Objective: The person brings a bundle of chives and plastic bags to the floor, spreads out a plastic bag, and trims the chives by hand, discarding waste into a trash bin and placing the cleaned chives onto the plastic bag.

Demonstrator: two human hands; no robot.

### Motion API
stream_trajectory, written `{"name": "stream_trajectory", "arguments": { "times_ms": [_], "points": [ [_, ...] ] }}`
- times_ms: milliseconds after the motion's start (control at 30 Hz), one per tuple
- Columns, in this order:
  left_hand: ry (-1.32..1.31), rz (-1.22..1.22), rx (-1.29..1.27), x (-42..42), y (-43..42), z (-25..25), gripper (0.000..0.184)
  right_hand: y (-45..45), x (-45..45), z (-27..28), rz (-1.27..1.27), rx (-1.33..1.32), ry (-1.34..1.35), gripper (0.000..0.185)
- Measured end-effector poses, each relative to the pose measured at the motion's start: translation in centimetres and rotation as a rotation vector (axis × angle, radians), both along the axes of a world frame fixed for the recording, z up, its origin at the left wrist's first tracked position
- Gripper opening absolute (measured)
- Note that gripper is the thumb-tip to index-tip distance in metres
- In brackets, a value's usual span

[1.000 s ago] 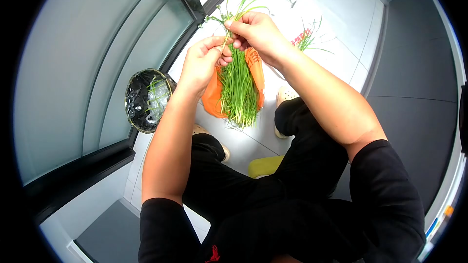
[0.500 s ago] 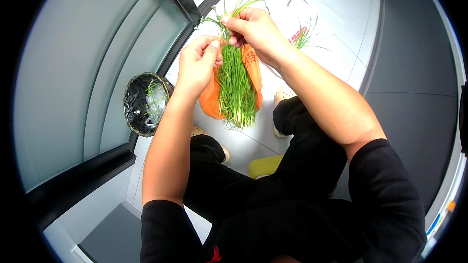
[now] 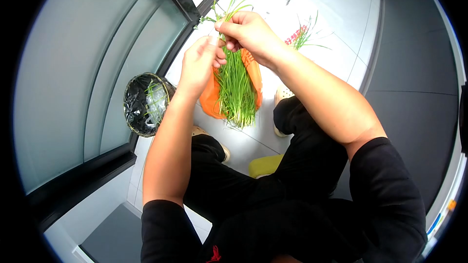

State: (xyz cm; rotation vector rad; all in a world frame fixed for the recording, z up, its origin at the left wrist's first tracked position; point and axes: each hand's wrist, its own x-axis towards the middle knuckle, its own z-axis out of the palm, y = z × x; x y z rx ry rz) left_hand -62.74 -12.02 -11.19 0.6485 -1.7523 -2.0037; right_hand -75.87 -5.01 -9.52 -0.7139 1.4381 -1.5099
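Above the pile, my right hand is closed on a few garlic chives, whose long green leaves fan out beyond the fingers. Close against it, my left hand has its thumb and forefinger pinched at the lower end of the same chives; the exact contact is partly hidden. Below both hands lies a thick bundle of garlic chives on an orange plastic bag, cut ends toward me. The bundle's far end is covered by my hands, with small flower-like tips showing past them.
To the left stands a waste bin lined with black plastic, with green scraps and clear plastic inside. A few loose chives lie over red print at the right. A glass door borders the left; a yellow-green object sits between my legs.
My right hand has shifted slightly left and down, bringing the chives' leaves lower. My left thumb has moved up a little toward the right fingers.
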Motion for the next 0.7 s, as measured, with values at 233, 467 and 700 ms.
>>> {"name": "stream_trajectory", "arguments": {
  "times_ms": [233, 467, 700],
  "points": [
    [-0.098, 0.011, -0.367, 0.4, -0.6, -0.2, 0.022, -0.1, -0.1, 0.2, -0.024, 0.000, 0.038, 0.023],
    [0.041, -0.041, -0.277, 0.0, 0.1, -0.2, 0.022, 0.2, -0.5, 0.4, -0.044, -0.021, -0.015, 0.023],
    [-0.188, -0.085, -0.400, 0.5, -0.5, -0.2, 0.024, -0.2, -1.1, -0.3, 0.014, 0.042, -0.013, 0.022]
  ]
}}
